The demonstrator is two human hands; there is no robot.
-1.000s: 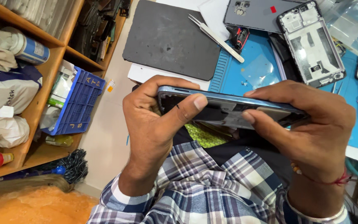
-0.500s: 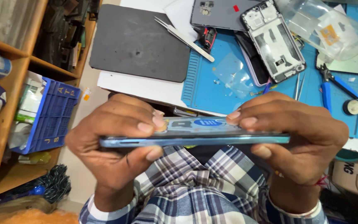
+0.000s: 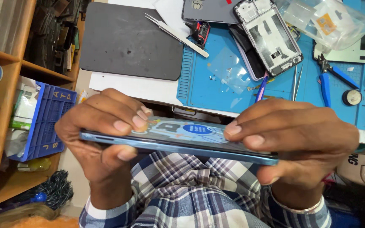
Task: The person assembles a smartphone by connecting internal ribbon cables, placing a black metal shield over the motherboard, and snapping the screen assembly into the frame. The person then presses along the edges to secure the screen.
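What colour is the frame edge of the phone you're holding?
Blue, with a glossy sheen, along the phone edge facing the head camera.

Blue-white plaid sleeves (image 3: 208, 194), metal bangle (image 3: 296, 207)

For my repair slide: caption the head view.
Left hand and right hand grip an opened blue phone edge-on above a blue repair mat.
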